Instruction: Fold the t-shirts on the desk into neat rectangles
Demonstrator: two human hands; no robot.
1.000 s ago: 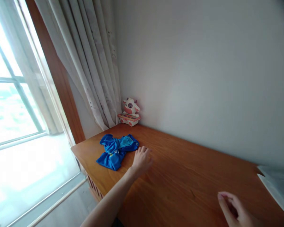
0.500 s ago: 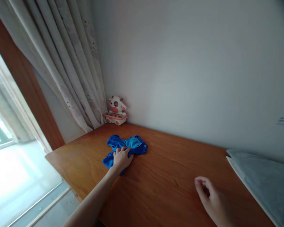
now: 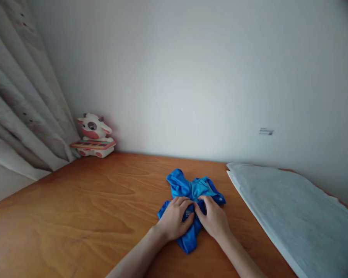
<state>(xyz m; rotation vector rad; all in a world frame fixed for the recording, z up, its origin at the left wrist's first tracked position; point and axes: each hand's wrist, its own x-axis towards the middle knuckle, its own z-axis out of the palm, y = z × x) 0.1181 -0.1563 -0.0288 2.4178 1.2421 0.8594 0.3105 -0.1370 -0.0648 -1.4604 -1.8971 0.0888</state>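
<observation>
A crumpled blue garment (image 3: 178,184) of shiny fabric, with lighter blue parts and a small white print, lies on the wooden table (image 3: 89,208). My left hand (image 3: 175,218) rests over its near left part, fingers curled into the cloth. Close beside it, my right hand (image 3: 213,218) pinches the middle of the garment between thumb and fingers. The fingertips of both hands are partly lost in the folds. Part of the garment is hidden beneath my hands.
A cow-shaped toy keyboard (image 3: 94,135) stands at the back left by the curtain (image 3: 20,100). To the right lies a pale grey-white sheet-like cover (image 3: 292,208). The white wall (image 3: 174,77) runs along the table's back edge.
My view has turned right. The garment, with my left hand on it, has come rightward across the table, away from the toy. My right hand has moved from bare table onto the cloth.
</observation>
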